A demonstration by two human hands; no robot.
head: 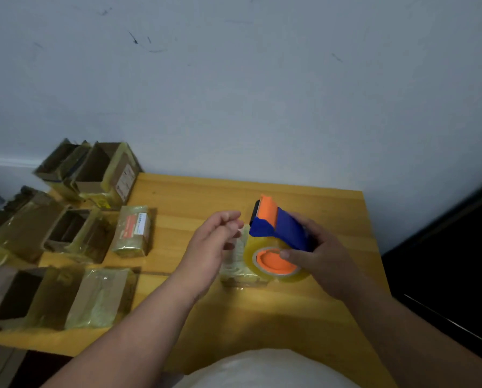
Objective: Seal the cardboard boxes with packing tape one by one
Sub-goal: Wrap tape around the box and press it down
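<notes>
Wooden tabletop [262,317] runs from the viewer to a pale blue-grey wall [262,79]. Nearest the middle, the right hand [318,256] grips a blue and orange tape dispenser [279,228], its clear tape roll [273,261] resting on a small taped box [234,264]. Just left, the left hand [214,242] hovers with loosely curled fingers, holding nothing. Farther left stand several open cardboard boxes [66,239] and one sealed box [133,231].

I saw two bare forearms, no sleeves, watch or rings; left hand [217,239] and right hand [315,259] were ungloved. A white garment [262,369] covered the torso at the frame's bottom.
</notes>
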